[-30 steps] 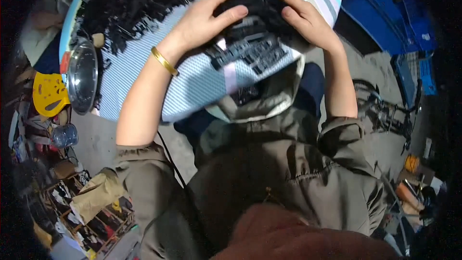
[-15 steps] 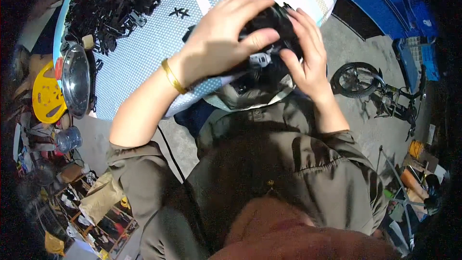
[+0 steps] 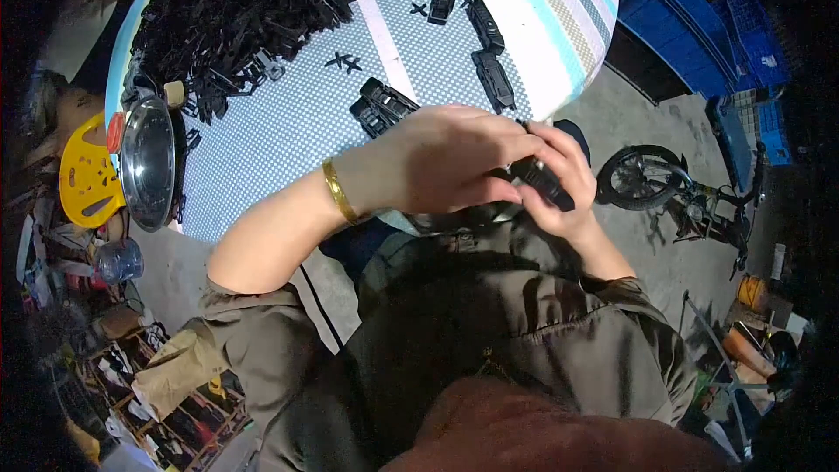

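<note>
R hand (image 3: pixel 570 192) curls round 1 oblong blk part (image 3: pixel 547 182); L hand (image 3: pixel 446 157) bends alongside, hold unclear. Dotted cloth (image 3: pixel 262 140) bears jagged pile (image 3: pixel 245 17).

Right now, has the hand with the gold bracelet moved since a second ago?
Yes. The left hand moved right and down in the picture, judged against the shiny bowl.

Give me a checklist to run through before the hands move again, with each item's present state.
1. Black part held in the right hand: ok, between its thumb and fingers.
2. Left hand gripping that part too: cannot tell, its fingertips are partly hidden.
3. Paired black pieces well away from the left hand: not ok, they lie right beside it.
4. Black pile away from both hands: ok.
5. Metal bowl away from both hands: ok.
</note>
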A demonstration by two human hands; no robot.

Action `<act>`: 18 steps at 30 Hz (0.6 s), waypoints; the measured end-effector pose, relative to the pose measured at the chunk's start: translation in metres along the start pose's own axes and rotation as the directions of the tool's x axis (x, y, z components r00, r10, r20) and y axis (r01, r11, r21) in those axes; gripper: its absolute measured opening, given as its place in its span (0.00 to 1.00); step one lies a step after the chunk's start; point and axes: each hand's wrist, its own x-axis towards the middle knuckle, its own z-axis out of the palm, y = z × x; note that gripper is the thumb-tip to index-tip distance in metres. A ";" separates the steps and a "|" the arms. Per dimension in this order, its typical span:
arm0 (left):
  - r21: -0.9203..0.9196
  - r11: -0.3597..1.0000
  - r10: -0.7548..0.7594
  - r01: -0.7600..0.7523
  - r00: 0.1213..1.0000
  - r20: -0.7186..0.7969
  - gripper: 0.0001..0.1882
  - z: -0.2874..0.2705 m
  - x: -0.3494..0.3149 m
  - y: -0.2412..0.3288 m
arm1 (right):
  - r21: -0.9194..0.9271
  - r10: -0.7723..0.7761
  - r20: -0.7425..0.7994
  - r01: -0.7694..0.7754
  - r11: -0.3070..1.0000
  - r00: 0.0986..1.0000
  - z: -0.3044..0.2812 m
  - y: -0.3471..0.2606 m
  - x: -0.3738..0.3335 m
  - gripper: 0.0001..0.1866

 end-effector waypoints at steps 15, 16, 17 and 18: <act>0.361 0.873 -0.320 0.328 0.944 -0.083 0.38 -0.042 -0.026 0.011 | -0.186 -0.063 -0.006 0.061 0.981 0.998 -0.002 0.028 0.095 0.17; 0.396 0.838 -0.368 0.375 0.925 -0.097 0.38 -0.035 -0.029 0.016 | -0.212 -0.074 0.029 0.079 0.974 0.997 0.002 0.039 0.105 0.19; 0.430 0.798 -0.416 0.422 0.902 -0.113 0.39 -0.027 -0.032 0.019 | -0.237 -0.084 0.065 0.097 0.967 0.994 0.008 0.048 0.113 0.21; 0.430 0.777 -0.449 0.459 0.884 -0.134 0.41 -0.019 -0.038 0.021 | -0.266 -0.060 0.115 0.089 0.960 0.992 0.017 0.051 0.121 0.22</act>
